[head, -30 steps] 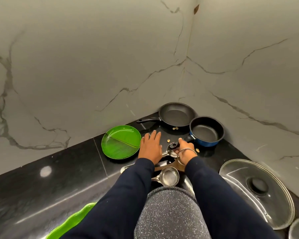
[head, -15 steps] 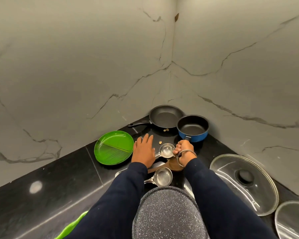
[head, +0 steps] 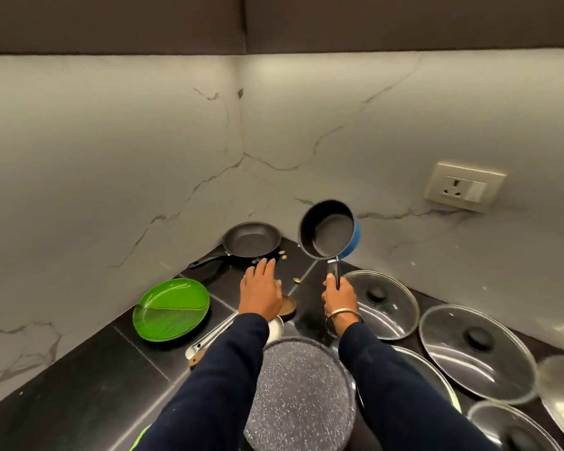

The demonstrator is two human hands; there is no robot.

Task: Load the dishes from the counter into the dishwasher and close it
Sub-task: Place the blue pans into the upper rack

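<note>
Pale marble-veined walls [head: 118,164] meet in a corner above a black tiled table [head: 79,379], with a wall socket [head: 464,187] on the right-hand wall. At the right, the right hand [head: 340,296] has its fingers wrapped round the dark handle of a blue saucepan [head: 328,230], holding it lifted clear of the table and tilted so that its dark inside faces the camera. A metal bangle [head: 343,319] circles that wrist. Beside it, the left hand [head: 261,293] hovers flat with fingers straight and close together, holding nothing, over a small brown bowl [head: 288,309] and the bowl end of a steel ladle [head: 215,335]. Behind it, a black frying pan [head: 251,239] sits in the corner, its handle pointing left. A green leaf-patterned plate [head: 171,309] lies to the left of the hand. Several glass lids [head: 385,302] with black knobs lie on the right side of the table. Between the dark sleeves, a speckled grey round pan [head: 302,392] sits nearest the camera. Small crumbs [head: 296,280] dot the tiles.
</note>
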